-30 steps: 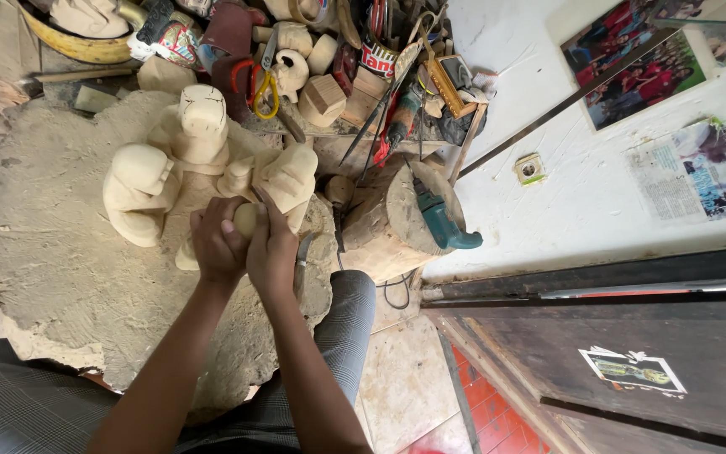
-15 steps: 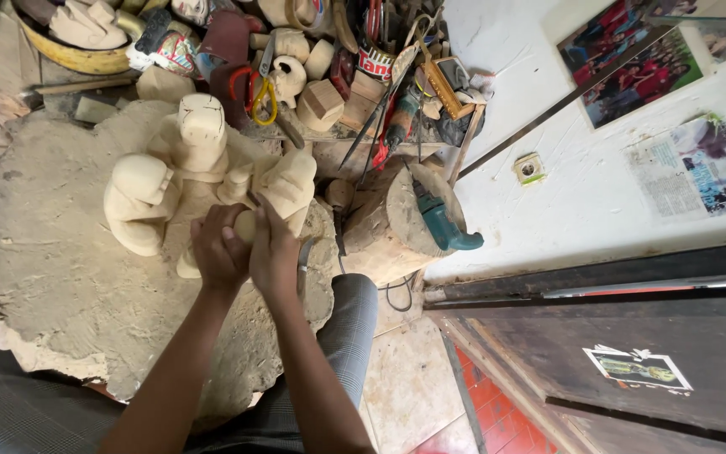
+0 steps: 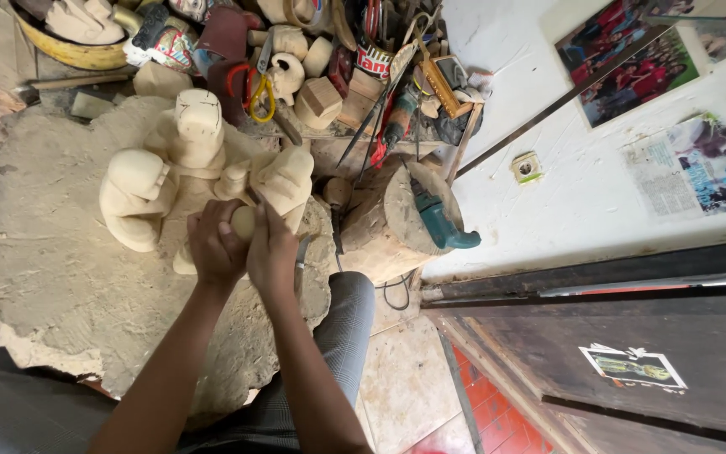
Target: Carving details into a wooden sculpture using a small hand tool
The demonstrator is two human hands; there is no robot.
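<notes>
On the far half of the rough slab [image 3: 52, 252], my left hand [image 3: 216, 248] and right hand [image 3: 272, 252] close together around a small pale wooden piece [image 3: 243, 223]; its long axis I cannot tell, since only its rounded top shows. It touches the big unfinished wooden carving [image 3: 186, 181], whose stubby limbs point away from me. Bare slab spreads to my left; the slab's far edge meets a tool pile [image 3: 355, 76], and a stump [image 3: 388, 223] stands to its right.

Pale wooden carving [image 3: 212, 181] (unfinished); upright on mat
</notes>
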